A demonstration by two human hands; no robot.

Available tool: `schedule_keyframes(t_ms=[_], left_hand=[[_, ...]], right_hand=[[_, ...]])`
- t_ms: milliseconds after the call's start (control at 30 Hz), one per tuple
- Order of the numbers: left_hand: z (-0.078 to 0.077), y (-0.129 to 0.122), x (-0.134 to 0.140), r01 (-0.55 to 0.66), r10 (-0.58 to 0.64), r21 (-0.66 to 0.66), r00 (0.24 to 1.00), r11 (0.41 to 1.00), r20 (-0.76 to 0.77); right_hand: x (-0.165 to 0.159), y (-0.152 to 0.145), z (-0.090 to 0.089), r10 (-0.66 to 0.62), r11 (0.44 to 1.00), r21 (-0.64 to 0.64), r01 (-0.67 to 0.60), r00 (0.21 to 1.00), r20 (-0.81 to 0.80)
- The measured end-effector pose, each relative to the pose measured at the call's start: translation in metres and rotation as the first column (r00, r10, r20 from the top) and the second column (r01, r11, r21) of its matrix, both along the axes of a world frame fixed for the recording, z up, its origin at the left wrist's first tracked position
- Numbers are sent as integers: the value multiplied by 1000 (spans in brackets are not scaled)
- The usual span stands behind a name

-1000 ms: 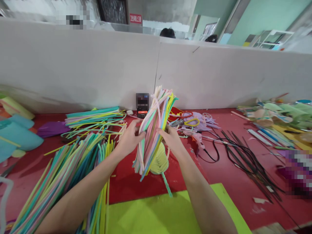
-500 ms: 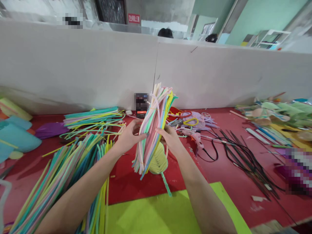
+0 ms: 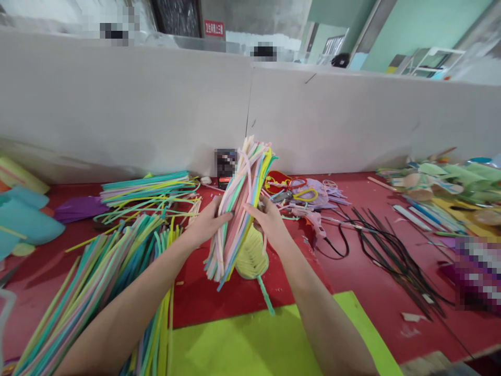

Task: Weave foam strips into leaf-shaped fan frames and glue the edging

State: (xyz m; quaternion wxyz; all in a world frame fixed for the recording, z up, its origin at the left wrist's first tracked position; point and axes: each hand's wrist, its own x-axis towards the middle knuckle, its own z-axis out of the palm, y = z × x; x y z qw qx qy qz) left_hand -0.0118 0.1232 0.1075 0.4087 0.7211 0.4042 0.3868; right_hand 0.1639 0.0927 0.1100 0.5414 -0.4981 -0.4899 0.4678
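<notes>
A thick bundle of pastel pipe cleaners (image 3: 238, 203) in pink, cream, green, yellow and blue is held up at a slant above the table. My left hand (image 3: 207, 222) is closed round its left side, thumb across the front. On the other side my right hand (image 3: 266, 216) grips the bundle, thumb also in front; its other fingers are partly hidden behind. Below and behind the bundle lies a yellow leaf shape (image 3: 252, 258) with a twisted green stem (image 3: 266, 295). The bundle covers part of that leaf.
Long loose pipe cleaners (image 3: 97, 282) lie at the left, with a second pile (image 3: 148, 190) behind. A phone (image 3: 226, 168) leans on the white partition (image 3: 125, 104). At the right are a pink glue gun (image 3: 315, 222), black cables (image 3: 376, 250) and pliers (image 3: 282, 196). A yellow-green sheet (image 3: 242, 344) lies in front.
Both my hands have shifted slightly left and down with the bundle, which leans a little more. The leaf shape and the things around it stay in place.
</notes>
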Motion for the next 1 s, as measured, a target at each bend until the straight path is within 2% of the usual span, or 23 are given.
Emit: schedule_keyframes(t_ms=[67,100,133,200,300,367,533,733,867,1000], left_hand=[[-2,0,3,-127,130,30,987,991,-97],[-2,-1,4,-176,181,49,973,983,-144],[-2,-2,5,-202,211,67,961,977,-180],[-1,-6,8,-222,239,101,946,970,-217],[4,-14,10,-265,295,151,926,952,-235],[7,-18,10,-321,357,176,900,931,-250],[9,-22,10,-414,457,200,841,888,-289],[9,-31,15,-417,465,226,850,881,-245],[8,-36,17,-374,426,232,872,898,-242],[8,-32,16,-391,434,213,874,895,-218]], right_hand=[[-4,-2,-1,-242,965,132,227,964,113],[-7,-4,-2,-337,930,214,299,927,165],[-10,-7,-3,-386,902,293,317,895,222],[-15,-12,-5,-368,885,413,214,865,342],[-21,-16,-5,-273,875,483,19,843,463],[-23,-16,-4,-287,870,492,13,826,485],[-25,-16,-4,-363,897,422,134,768,528],[-35,-21,-6,-336,918,360,166,809,482],[-37,-22,-5,-314,928,318,195,870,380],[-30,-18,-3,-267,934,329,137,880,394]])
